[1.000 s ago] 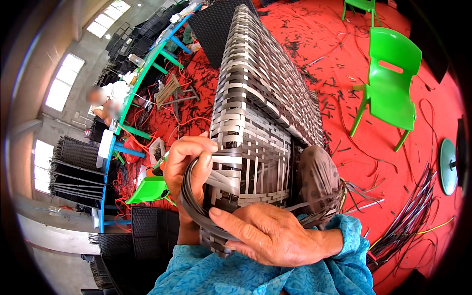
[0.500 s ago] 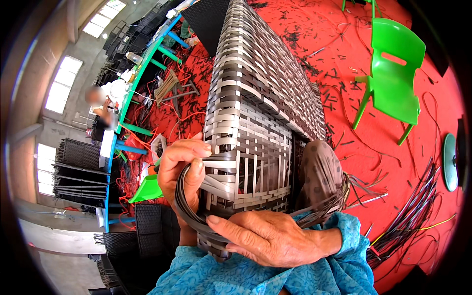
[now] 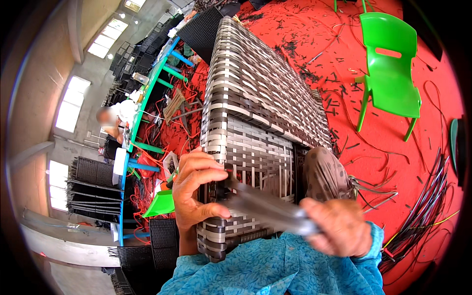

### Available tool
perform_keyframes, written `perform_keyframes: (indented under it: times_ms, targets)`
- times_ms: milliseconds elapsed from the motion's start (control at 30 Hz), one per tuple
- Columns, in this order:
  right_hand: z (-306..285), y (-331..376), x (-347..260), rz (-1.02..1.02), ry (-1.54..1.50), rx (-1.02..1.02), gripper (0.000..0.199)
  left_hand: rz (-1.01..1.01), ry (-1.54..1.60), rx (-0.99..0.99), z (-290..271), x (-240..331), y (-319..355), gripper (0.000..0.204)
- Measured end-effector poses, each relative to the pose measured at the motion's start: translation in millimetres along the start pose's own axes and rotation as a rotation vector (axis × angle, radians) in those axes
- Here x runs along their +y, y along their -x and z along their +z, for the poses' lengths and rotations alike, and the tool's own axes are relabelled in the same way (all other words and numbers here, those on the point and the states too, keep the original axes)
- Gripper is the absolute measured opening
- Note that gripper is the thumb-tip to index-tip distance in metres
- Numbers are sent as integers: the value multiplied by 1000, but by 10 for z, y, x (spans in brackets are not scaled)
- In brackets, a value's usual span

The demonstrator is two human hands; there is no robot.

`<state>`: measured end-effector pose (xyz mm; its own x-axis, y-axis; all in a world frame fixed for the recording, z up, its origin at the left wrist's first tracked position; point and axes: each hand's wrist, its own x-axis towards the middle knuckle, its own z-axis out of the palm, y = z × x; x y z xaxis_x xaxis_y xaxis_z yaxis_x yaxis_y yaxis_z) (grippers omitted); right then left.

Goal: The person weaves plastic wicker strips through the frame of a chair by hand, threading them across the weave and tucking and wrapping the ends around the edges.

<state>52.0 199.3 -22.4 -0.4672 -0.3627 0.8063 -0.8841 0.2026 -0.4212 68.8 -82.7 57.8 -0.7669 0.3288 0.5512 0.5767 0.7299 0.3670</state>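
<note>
A woven wicker furniture piece (image 3: 265, 93) in dark brown, grey and cream strips stands tilted in front of me. My left hand (image 3: 196, 189) grips its near left edge, fingers above and thumb below a gap where dark frame shows. Flat grey-brown plastic strips (image 3: 260, 206) stretch from that gap to my right hand (image 3: 339, 228), which is closed on them. Motion smears both the strips and the right fingers. Loose strip ends (image 3: 376, 191) fan out beyond my knee (image 3: 324, 174), which rests against the piece's right side.
A green plastic chair (image 3: 391, 73) stands on the red floor (image 3: 354, 162) at right. Long strips (image 3: 423, 211) lie in a heap nearby. At left are a green dustpan (image 3: 160, 204), a blue-green bench frame (image 3: 123, 196), stacked dark woven panels (image 3: 93, 187) and another person (image 3: 113, 120).
My right hand has moved right and drawn the curved strip loop out into a straighter length. My left hand has shifted from pinching the loop to holding the edge.
</note>
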Motion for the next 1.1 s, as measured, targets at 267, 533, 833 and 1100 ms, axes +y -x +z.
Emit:
perform_keyframes:
  times_ms: [267, 533, 833, 1100]
  targets:
    - [108, 696, 541, 299, 38, -375, 52, -21, -34, -3, 1, 32, -19, 38]
    - [1021, 1114, 712, 293, -93, -285, 53, -274, 131, 290, 143, 118, 31, 22]
    - [1033, 1163, 703, 323, 55, -270, 51, -313, -53, 146, 89, 106, 61, 20]
    - [864, 1026, 772, 337, 213, -193, 54, -286, 76, 199, 50, -11, 169, 29]
